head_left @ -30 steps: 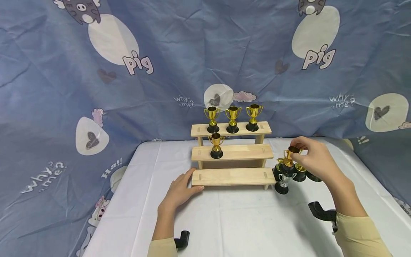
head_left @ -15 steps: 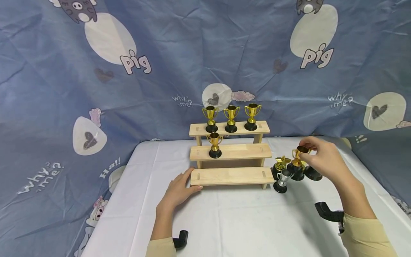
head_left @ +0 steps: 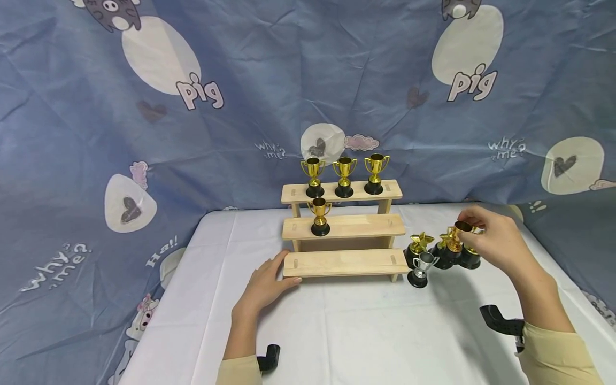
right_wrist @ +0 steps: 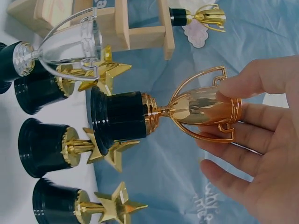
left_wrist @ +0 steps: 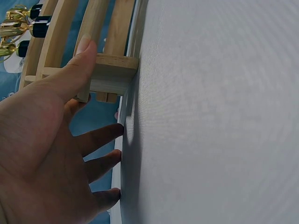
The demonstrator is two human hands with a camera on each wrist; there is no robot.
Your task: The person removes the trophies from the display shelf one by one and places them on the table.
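Observation:
My left hand (head_left: 266, 285) is at the left end of the lowest step of a wooden three-step display stand (head_left: 344, 263). Its thumb lies along the plank and its index finger is at the plank's end, while the other fingers reach down to the cloth. At the right, my right hand (head_left: 498, 238) pinches a copper-gold trophy cup (right_wrist: 194, 109) near its rim, thumb on one side and fingers on the other. That cup is raised, black base down. Below and behind it stand several gold star trophies (right_wrist: 117, 207), with a silver trophy cup (head_left: 423, 262) in front.
Three gold trophy cups (head_left: 344, 170) stand along the top step. One copper-gold cup (head_left: 320, 211) stands at the left of the middle step. A white cloth (head_left: 366, 331) covers the table, and a blue printed curtain (head_left: 240, 117) hangs behind.
My right hand has carried the copper-gold cup rightward, from above the left star trophy to above the ones farther right. The left hand has kept its place at the stand.

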